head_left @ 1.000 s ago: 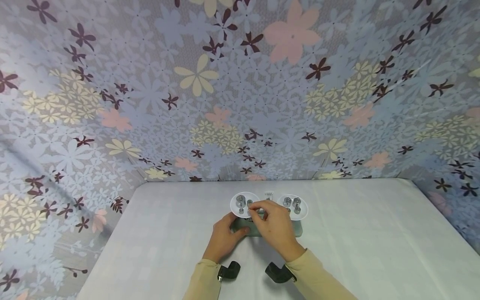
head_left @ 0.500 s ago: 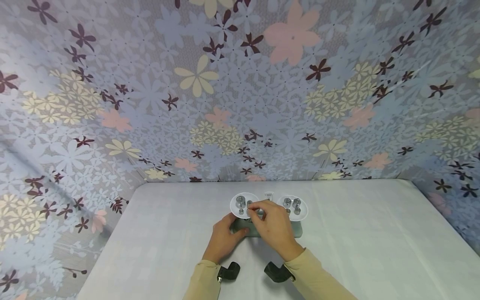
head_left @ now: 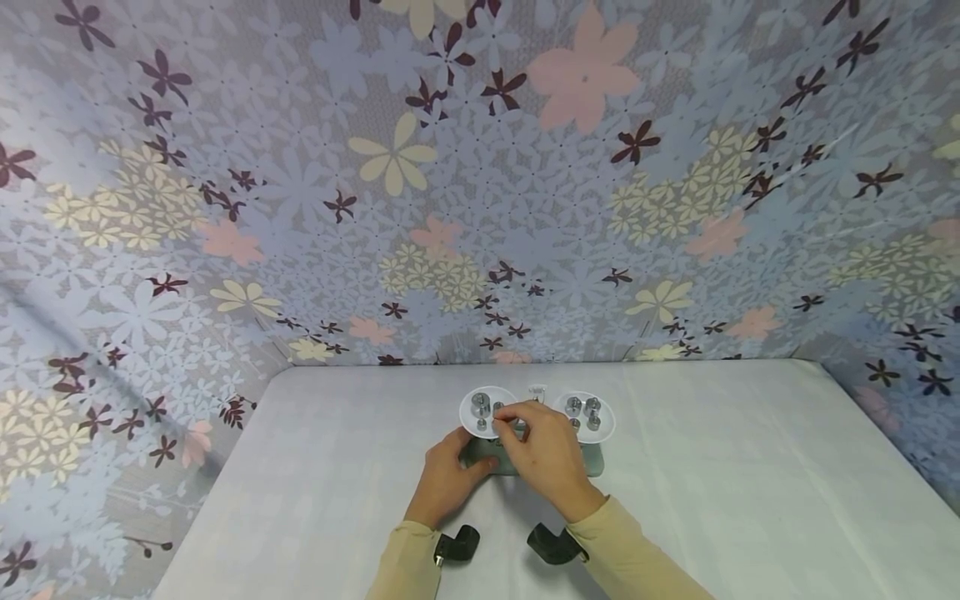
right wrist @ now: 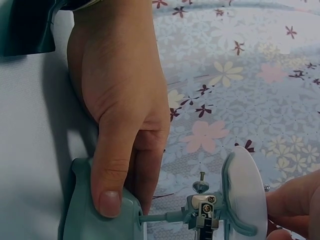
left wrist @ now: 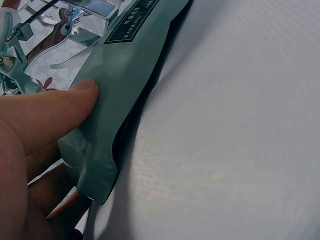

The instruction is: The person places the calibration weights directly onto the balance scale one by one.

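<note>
A green balance scale [head_left: 512, 464] with two white pans stands in the middle of the table. My left hand [head_left: 446, 479] grips the left end of its base, the thumb [left wrist: 82, 107] on the front face and the other fingers behind. Several metal weights [head_left: 481, 404] stand on the left pan [head_left: 468, 418]. More weights [head_left: 574, 405] are on the right pan [head_left: 609, 423]. My right hand [head_left: 551, 458] reaches across to the left pan, thumb and forefinger pinched together on a small weight, mostly hidden. From the right wrist, those fingers [right wrist: 295, 202] show right beside the pan [right wrist: 250, 185].
The scale stands on a white-covered table [head_left: 720, 483] near its back edge. Behind and on both sides rises flower-patterned cloth [head_left: 480, 183]. A black wrist mount [head_left: 459, 543] is strapped on the left forearm, and another mount [head_left: 555, 546] on the right.
</note>
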A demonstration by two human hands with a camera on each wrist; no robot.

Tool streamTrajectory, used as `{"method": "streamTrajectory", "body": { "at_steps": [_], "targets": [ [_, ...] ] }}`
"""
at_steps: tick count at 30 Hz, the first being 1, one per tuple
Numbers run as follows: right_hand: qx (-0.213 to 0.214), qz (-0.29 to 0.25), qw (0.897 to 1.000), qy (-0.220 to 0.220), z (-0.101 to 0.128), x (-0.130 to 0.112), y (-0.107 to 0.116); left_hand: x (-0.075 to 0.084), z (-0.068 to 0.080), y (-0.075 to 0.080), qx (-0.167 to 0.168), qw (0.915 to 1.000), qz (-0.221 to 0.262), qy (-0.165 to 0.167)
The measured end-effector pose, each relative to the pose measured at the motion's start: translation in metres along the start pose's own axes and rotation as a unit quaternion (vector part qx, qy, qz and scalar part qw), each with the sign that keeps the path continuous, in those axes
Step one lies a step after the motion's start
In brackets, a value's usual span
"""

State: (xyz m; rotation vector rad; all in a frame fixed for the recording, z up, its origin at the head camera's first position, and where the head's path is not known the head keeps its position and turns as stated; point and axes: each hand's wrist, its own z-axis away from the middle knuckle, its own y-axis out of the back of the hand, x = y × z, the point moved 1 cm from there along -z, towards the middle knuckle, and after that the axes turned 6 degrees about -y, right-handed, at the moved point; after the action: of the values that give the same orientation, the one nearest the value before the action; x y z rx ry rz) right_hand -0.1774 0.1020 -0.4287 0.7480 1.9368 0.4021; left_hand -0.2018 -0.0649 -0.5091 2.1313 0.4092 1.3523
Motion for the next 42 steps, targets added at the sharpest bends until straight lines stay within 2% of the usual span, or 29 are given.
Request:
{"method": "streamTrajectory", "body": {
  "at_steps": [42],
  "targets": [
    [-0.011,0.026,1.0,-0.009,-0.0006,-0.0025,0.0005,-0.0011,-0.0009,-0.0006,-0.005,1.0,-0.002,0.004]
  ]
}}
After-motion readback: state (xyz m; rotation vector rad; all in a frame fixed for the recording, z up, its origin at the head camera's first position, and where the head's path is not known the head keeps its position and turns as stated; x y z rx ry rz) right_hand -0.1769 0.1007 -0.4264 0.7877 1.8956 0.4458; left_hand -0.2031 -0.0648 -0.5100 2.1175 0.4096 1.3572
